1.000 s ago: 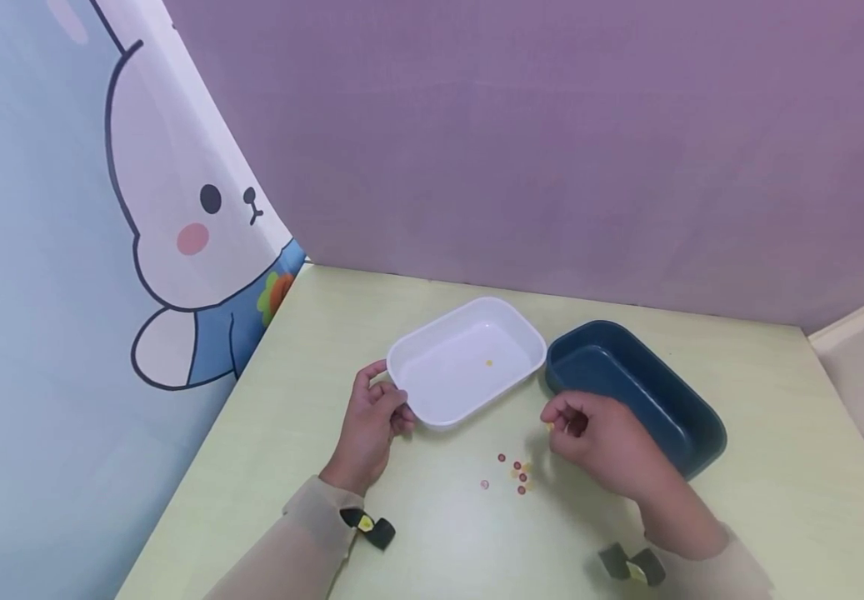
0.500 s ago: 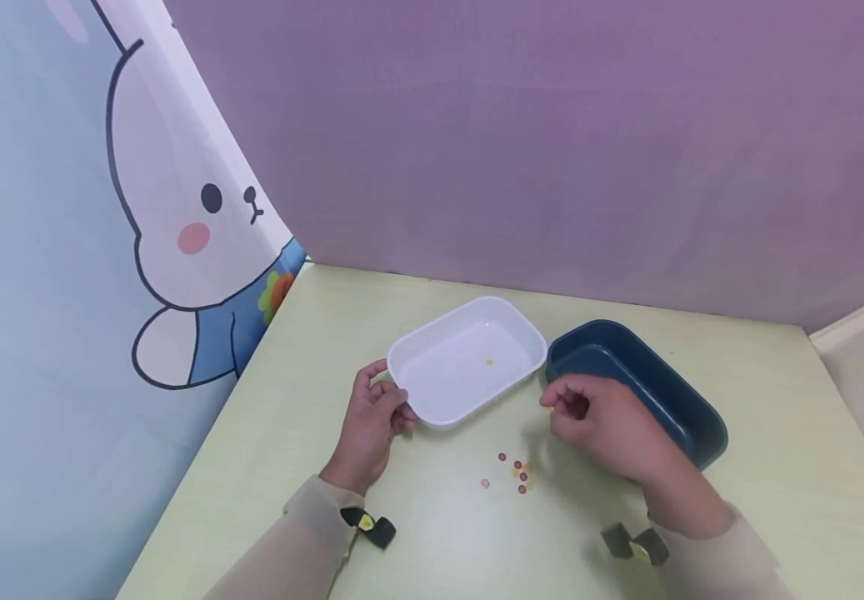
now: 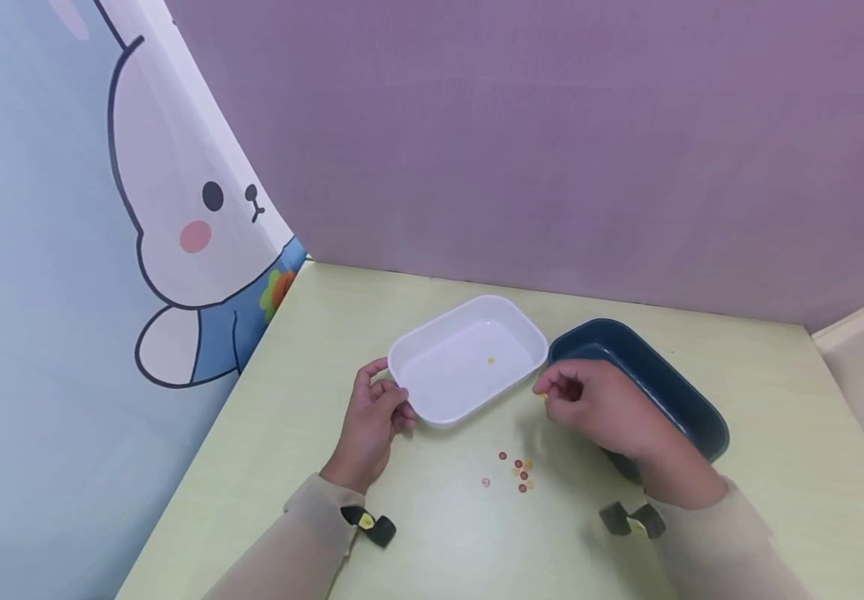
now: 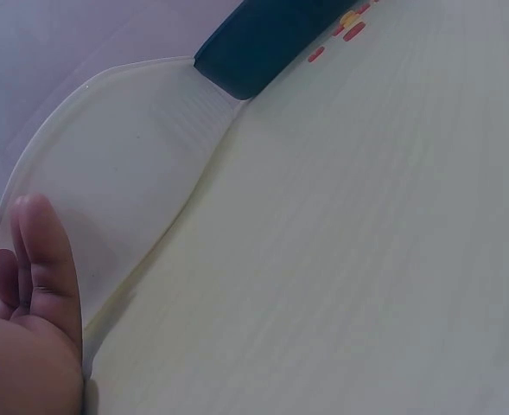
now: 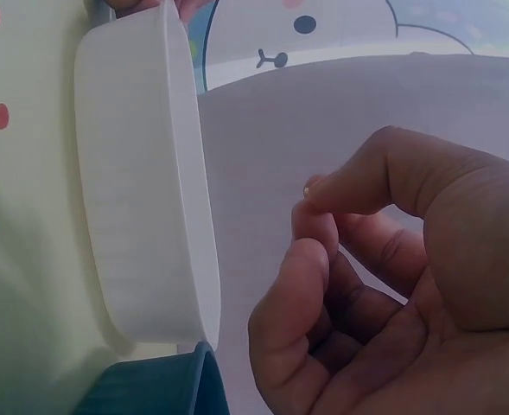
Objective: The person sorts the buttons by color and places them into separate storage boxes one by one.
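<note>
My left hand (image 3: 368, 421) grips the near-left edge of a shallow white plastic tray (image 3: 432, 367), thumb at the rim. In the left wrist view its fingers (image 4: 48, 251) lie along the tray's side. A tiny yellow disc (image 3: 491, 361) lies on the tray floor. My right hand (image 3: 602, 407) pinches another small yellow disc (image 3: 542, 396) between thumb and forefinger, just right of the white tray and over the near side of a dark blue tray (image 3: 664, 379). Only an edge of that disc shows in the right wrist view.
Several small red and yellow discs (image 3: 524, 476) lie loosely clustered on the pale table (image 3: 432, 533), in front of the trays. One paler disc (image 3: 486, 482) lies left of them. The trays' corners meet or nearly meet. A purple panel (image 3: 521, 167) stands behind the table.
My right hand has risen away from the cluster and drifted slightly left toward the white tray, still pinching the yellow disc. My left hand keeps its place on the tray.
</note>
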Tool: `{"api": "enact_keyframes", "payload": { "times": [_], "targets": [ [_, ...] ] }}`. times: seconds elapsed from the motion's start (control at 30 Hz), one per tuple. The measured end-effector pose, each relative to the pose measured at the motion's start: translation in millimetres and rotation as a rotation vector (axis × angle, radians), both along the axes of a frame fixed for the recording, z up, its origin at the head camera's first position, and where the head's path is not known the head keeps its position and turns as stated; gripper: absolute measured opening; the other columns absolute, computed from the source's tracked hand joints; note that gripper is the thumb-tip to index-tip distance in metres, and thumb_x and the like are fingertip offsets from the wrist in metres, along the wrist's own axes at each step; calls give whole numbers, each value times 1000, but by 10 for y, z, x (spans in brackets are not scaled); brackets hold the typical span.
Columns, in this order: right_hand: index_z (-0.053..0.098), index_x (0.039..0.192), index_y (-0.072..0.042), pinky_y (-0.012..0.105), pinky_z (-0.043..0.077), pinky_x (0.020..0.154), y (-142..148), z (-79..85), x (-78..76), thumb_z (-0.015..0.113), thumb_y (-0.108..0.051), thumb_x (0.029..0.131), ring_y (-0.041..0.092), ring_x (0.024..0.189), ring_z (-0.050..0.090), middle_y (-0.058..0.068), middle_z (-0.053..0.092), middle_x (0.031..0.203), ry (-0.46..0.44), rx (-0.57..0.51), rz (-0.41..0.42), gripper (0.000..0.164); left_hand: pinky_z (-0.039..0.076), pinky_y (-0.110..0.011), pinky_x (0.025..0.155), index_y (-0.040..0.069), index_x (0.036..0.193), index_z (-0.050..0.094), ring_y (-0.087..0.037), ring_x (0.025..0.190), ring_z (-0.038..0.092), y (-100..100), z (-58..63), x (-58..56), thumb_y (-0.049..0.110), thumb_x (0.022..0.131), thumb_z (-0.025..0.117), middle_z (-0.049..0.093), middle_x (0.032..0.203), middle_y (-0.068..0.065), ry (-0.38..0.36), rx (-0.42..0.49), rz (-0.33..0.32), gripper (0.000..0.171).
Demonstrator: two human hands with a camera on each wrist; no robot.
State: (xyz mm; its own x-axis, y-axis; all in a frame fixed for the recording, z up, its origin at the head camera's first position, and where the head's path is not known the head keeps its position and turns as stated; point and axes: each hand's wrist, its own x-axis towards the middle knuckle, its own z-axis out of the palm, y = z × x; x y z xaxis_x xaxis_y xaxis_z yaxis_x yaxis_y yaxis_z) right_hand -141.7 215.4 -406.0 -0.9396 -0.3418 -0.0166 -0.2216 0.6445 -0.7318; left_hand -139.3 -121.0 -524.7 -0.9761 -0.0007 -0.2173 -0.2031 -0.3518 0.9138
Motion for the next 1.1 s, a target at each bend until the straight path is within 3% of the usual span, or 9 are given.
{"api": "enact_keyframes", "payload": {
  "times": [0.3,0.47,0.77,1.1],
  "targets": [
    [83,106,-18,27,52,60,-27,18,-198,73,-7,99,18,75,60,2,67,85,-98,-33,29,17,61,-26,70,19,161,35,-16,81,65,-34,2,-11,3,109,59,59,108,-9,3,1,-3,60],
    [82,110,-16,30,55,65,-48,56,-309,71,-9,102,19,68,63,3,64,79,-141,-34,55,15,61,-25,70,21,159,37,-16,81,65,-44,5,-26,4,108,60,60,107,-6,1,4,1,58],
    [82,116,-9,32,56,70,-153,109,-465,68,-11,104,31,72,68,4,67,84,-186,-27,54,19,61,-24,70,20,159,36,-16,80,65,-68,34,-27,3,108,59,60,105,-4,0,9,2,59],
    [81,122,-6,38,59,88,-310,154,-595,64,-13,105,24,83,71,6,71,89,-253,-10,45,25,61,-24,70,19,160,36,-16,80,66,-122,50,-10,4,108,59,59,105,-5,-12,4,-9,59]
  ]
}}
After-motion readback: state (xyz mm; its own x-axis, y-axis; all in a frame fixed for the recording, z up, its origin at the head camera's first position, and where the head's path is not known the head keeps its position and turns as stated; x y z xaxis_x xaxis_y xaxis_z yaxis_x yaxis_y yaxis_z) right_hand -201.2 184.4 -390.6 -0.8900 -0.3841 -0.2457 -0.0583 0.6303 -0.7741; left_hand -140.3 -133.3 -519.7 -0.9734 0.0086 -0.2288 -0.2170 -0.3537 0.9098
